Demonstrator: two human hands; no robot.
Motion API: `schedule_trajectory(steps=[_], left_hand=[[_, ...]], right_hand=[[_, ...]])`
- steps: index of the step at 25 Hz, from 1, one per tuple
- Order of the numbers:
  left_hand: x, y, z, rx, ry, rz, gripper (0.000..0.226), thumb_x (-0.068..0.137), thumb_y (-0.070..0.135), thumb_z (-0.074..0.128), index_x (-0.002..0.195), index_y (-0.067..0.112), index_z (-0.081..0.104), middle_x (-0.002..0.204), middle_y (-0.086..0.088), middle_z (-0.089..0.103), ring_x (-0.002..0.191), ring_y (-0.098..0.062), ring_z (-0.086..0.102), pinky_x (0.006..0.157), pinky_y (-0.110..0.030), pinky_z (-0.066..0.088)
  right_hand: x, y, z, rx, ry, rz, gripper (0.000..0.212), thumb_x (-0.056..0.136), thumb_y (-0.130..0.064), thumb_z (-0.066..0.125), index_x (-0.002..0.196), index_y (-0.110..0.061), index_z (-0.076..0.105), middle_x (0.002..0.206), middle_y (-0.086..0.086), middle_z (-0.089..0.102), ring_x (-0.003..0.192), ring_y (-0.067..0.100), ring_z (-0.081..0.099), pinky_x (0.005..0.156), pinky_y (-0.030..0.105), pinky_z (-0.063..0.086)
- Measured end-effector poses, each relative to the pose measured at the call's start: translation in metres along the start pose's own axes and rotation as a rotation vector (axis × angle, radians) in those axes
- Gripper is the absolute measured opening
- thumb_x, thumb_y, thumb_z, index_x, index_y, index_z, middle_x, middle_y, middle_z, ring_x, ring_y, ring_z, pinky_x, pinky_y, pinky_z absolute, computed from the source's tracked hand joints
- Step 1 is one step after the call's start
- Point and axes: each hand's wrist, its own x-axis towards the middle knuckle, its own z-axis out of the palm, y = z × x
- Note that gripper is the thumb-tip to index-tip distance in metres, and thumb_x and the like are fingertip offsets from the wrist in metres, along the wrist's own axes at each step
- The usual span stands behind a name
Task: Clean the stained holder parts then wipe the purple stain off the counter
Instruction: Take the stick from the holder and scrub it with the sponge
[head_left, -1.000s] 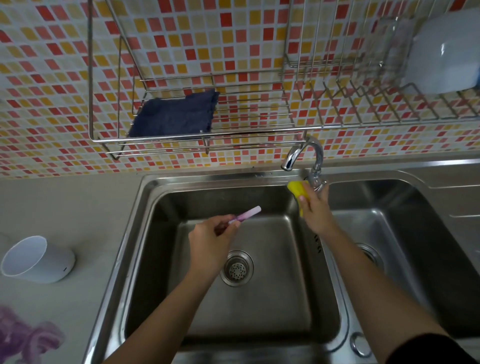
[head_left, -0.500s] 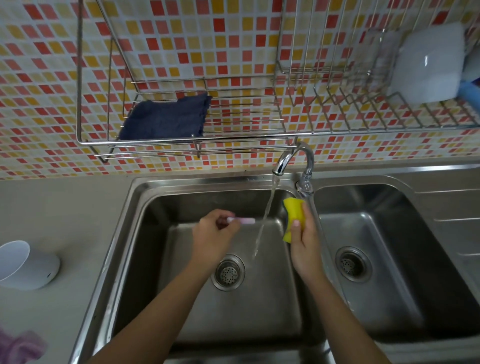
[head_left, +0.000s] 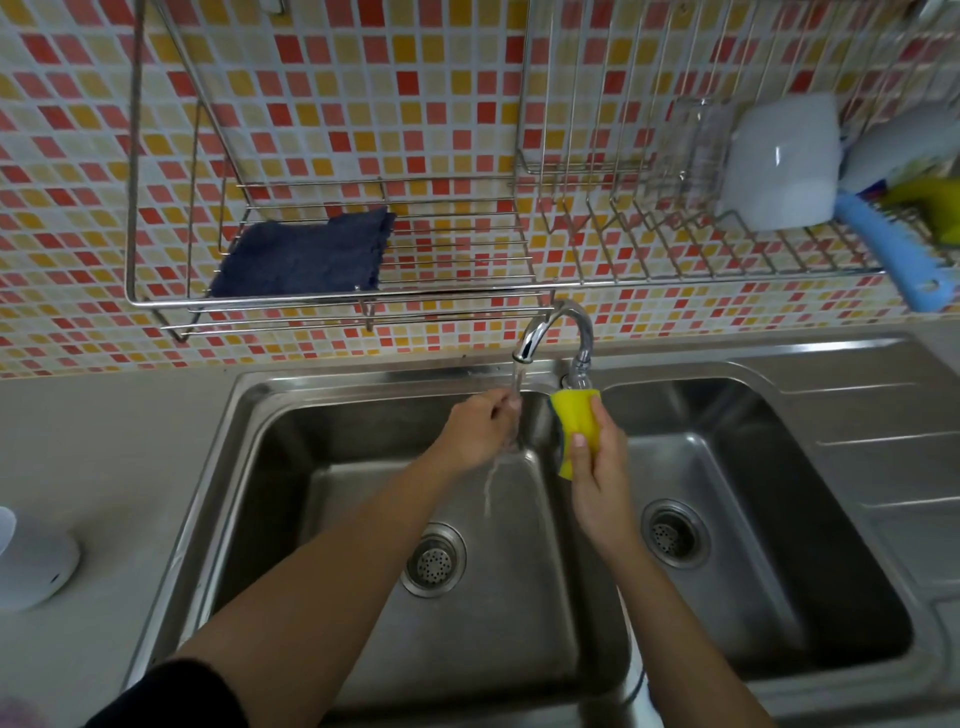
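Note:
My left hand (head_left: 480, 428) is curled under the running water from the tap (head_left: 553, 332), over the left sink basin (head_left: 363, 467). The small pink holder part it held a moment ago is hidden inside its fingers and the stream. My right hand (head_left: 597, 467) grips a yellow sponge (head_left: 575, 431) upright just right of the stream, over the divider between the basins. The white holder cup (head_left: 31, 564) lies on the grey counter (head_left: 104, 441) at the far left. A trace of the purple stain (head_left: 18, 714) shows at the bottom left corner.
A wire rack (head_left: 337, 301) on the tiled wall holds a dark blue cloth (head_left: 304, 257). Further right the rack carries a white container (head_left: 779, 161), a clear glass (head_left: 696, 150) and a blue brush (head_left: 893, 249). The right basin (head_left: 753, 519) has a drainboard beside it.
The tap was turned on and water now runs. My left hand moved the pink part up into the stream. My right hand left the tap base and holds the sponge beside the water.

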Motion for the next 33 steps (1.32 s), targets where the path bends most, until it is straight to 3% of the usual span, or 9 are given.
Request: schedule_trajectory(steps=[3,6,9,12,19,23,26,29,33], left_hand=[[0.000,0.003,0.002,-0.160,0.002,-0.109,0.023,0.095,0.027,0.047,0.101,0.009,0.060,0.073,-0.005,0.060,0.052,-0.013,0.053,0.048,-0.023,0.041],[-0.005,0.010,0.001,-0.559,-0.013,-0.231,0.005,0.087,0.005,0.052,0.083,0.006,0.051,0.062,-0.008,0.053,0.046,-0.011,0.046,0.044,-0.022,0.033],[-0.008,0.014,-0.004,-0.840,-0.031,-0.266,0.015,0.085,-0.006,0.047,0.077,0.002,0.057,0.063,-0.009,0.052,0.046,-0.007,0.048,0.041,-0.013,0.038],[-0.008,0.011,-0.007,-1.095,0.038,-0.359,0.021,0.087,-0.008,0.043,0.079,-0.002,0.061,0.070,-0.009,0.063,0.060,-0.008,0.060,0.050,-0.009,0.049],[-0.012,0.003,-0.002,-0.953,0.027,-0.464,0.017,0.092,0.008,0.053,0.079,0.005,0.063,0.064,-0.005,0.061,0.041,0.000,0.052,0.041,-0.008,0.038],[-0.010,0.005,-0.005,-1.048,0.012,-0.460,0.010,0.089,0.001,0.055,0.086,-0.002,0.065,0.074,-0.014,0.063,0.049,-0.006,0.057,0.044,-0.009,0.045],[-0.010,0.006,-0.007,-1.089,0.016,-0.471,0.010,0.087,-0.003,0.055,0.084,-0.005,0.064,0.076,-0.015,0.061,0.052,-0.008,0.059,0.046,-0.009,0.048],[-0.016,0.008,-0.009,-1.078,-0.008,-0.441,0.012,0.088,-0.003,0.053,0.086,-0.007,0.064,0.079,-0.016,0.062,0.056,-0.008,0.058,0.048,-0.008,0.048],[-0.018,0.011,-0.006,-0.901,0.041,-0.488,0.026,0.096,0.008,0.046,0.077,-0.002,0.059,0.065,-0.010,0.055,0.035,-0.002,0.048,0.040,-0.008,0.037]], right_hand=[[0.007,-0.005,0.004,-0.004,-0.105,-0.074,0.047,0.093,-0.030,0.040,0.138,-0.026,0.029,0.133,-0.003,0.036,0.118,-0.004,0.034,0.094,-0.001,0.024],[0.017,-0.006,0.008,-0.045,-0.161,-0.111,0.049,0.093,-0.033,0.042,0.139,-0.022,0.034,0.137,-0.001,0.038,0.123,0.004,0.037,0.099,0.014,0.029],[0.025,-0.005,0.011,-0.102,-0.189,-0.152,0.048,0.094,-0.029,0.044,0.139,-0.016,0.036,0.139,0.008,0.042,0.124,0.009,0.039,0.099,0.011,0.027],[0.026,-0.006,0.016,-0.108,-0.190,-0.150,0.047,0.095,-0.025,0.047,0.139,-0.016,0.037,0.138,0.009,0.043,0.122,0.011,0.041,0.097,0.014,0.028],[0.022,-0.004,0.012,-0.153,-0.176,-0.176,0.046,0.094,-0.024,0.049,0.138,-0.013,0.039,0.136,0.010,0.045,0.119,0.009,0.040,0.094,0.004,0.026],[0.024,-0.002,0.011,-0.138,-0.135,-0.136,0.049,0.092,-0.032,0.044,0.139,-0.018,0.038,0.137,0.010,0.045,0.120,0.014,0.043,0.096,0.025,0.036],[0.020,-0.002,0.009,-0.209,-0.191,-0.214,0.049,0.092,-0.030,0.044,0.139,-0.015,0.038,0.135,0.012,0.046,0.119,0.014,0.042,0.095,0.026,0.034],[0.022,-0.004,0.009,-0.204,-0.126,-0.158,0.050,0.093,-0.029,0.046,0.139,-0.013,0.037,0.136,0.014,0.045,0.122,0.023,0.044,0.096,0.027,0.033],[0.020,-0.004,0.012,-0.256,-0.170,-0.217,0.047,0.094,-0.023,0.048,0.138,-0.012,0.039,0.136,0.014,0.045,0.122,0.025,0.044,0.098,0.031,0.036]])
